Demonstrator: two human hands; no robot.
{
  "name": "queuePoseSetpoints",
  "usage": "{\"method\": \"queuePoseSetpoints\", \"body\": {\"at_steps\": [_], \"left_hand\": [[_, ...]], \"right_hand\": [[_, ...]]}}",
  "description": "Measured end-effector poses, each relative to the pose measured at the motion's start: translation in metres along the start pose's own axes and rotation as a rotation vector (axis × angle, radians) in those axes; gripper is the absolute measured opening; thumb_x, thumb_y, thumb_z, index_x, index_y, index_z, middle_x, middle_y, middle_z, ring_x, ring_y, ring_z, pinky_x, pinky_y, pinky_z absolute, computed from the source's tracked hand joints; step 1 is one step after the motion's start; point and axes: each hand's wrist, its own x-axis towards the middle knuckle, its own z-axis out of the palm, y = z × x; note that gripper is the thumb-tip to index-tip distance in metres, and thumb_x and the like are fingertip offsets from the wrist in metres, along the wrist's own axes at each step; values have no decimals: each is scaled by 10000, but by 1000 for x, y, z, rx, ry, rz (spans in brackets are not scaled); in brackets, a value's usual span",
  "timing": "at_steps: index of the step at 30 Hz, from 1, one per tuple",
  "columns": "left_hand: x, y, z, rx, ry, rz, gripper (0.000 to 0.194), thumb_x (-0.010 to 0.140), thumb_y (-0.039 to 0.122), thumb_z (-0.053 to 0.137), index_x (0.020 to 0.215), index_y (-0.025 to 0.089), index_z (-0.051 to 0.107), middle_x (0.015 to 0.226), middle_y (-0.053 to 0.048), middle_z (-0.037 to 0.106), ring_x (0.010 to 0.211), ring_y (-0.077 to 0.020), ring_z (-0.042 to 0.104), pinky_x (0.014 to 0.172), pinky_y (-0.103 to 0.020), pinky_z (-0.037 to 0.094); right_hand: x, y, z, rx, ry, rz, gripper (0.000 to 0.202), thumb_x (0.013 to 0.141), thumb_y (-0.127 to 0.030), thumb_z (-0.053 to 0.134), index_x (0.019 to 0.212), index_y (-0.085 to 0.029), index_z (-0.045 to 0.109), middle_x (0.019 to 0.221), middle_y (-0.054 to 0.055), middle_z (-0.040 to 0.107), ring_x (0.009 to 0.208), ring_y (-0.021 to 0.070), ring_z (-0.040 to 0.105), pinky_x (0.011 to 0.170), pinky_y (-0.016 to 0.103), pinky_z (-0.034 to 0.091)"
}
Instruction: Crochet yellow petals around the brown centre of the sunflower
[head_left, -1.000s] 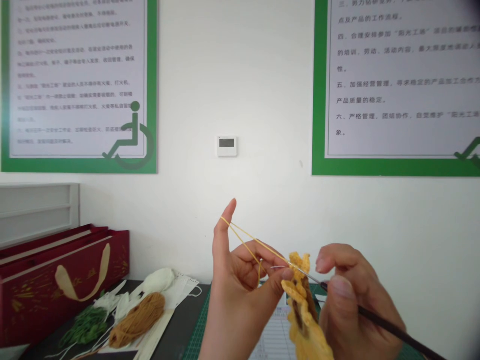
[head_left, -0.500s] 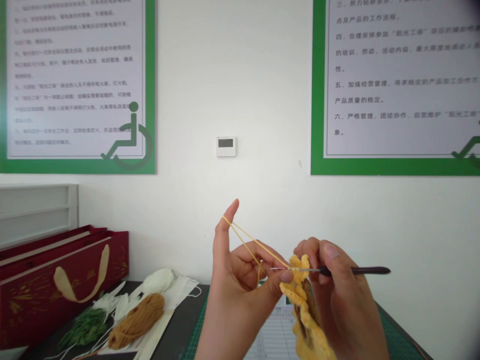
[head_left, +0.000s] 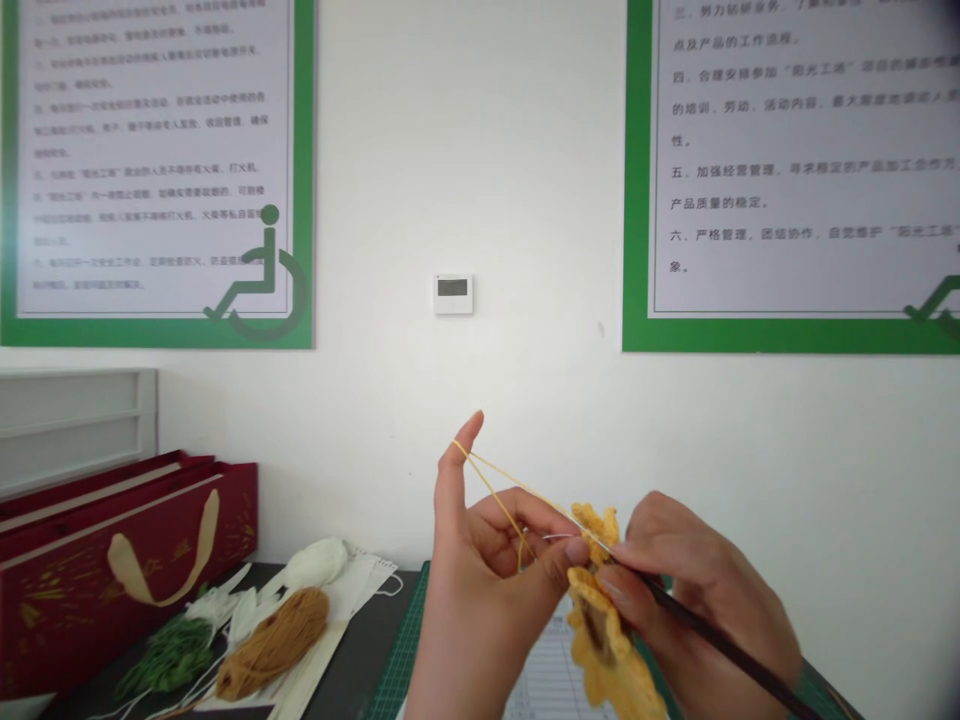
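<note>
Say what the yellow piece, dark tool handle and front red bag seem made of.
Yellow piece: matte yarn, from its knobbly, ruffled edge.
Dark handle: smooth, perhaps plastic or wood; its even colour leaves that open.
Front red bag: probably smooth, stiff card, from its straight, crisp edges.

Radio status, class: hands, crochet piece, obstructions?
Left hand pinching yellow crochet piece, yarn over raised finger. Right hand gripping hook. No obstruction visible.

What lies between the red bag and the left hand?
In the head view, green yarn, brown yarn, a white bundle and pale flat things lie on the dark table; closer to the left hand comes a strip of green mat.
</note>
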Motion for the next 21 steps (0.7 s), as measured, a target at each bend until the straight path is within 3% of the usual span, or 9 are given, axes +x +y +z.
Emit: {"method": "queuePoseSetpoints", "body": {"at_steps": [4,7,11,13,19,21], "left_hand": [[3,0,-3,-64,16,-64,1179,694,111,928,1591,312,189,672,60,713,491,-97,560,463,-169,436],[4,0,-2,-72,50,-62,1201,668,123,946,1592,303,202,657,64,708,475,-106,566,453,-175,442],[1,-1,3,-67,95,-15,1125,707,109,914,1586,300,238,669,49,726,500,-108,590,483,-171,436],[-1,-2,5,-66,97,0,1084,736,109,892,1584,289,241,690,39,728,522,-108,602,494,-170,434],[-2,3,1,-105,8,-104,1210,692,142,939,1606,349,174,678,57,697,495,-100,562,453,-162,402],[-1,4,-1,-118,-5,-90,1198,700,124,932,1599,391,186,688,60,699,517,-97,568,469,-159,410]], "right_hand": [[-3,0,11,112,64,125,195,879,-82,700,961,-256,667,707,-28,589,619,136,553,519,266,442],[-3,3,18,147,99,136,205,898,-73,650,992,-255,666,753,-9,605,685,157,599,550,287,501],[-3,6,18,-58,122,-121,376,803,14,689,1083,-237,684,830,10,681,703,162,616,605,336,521],[-2,4,20,-100,149,-192,369,790,15,700,1056,-241,699,832,13,705,702,170,618,644,370,524],[1,-11,43,332,440,122,49,962,-207,616,981,-245,640,704,-17,595,641,150,553,574,308,479],[1,-9,42,301,407,176,58,971,-205,605,979,-251,639,731,-11,601,668,154,582,583,305,491]]}}
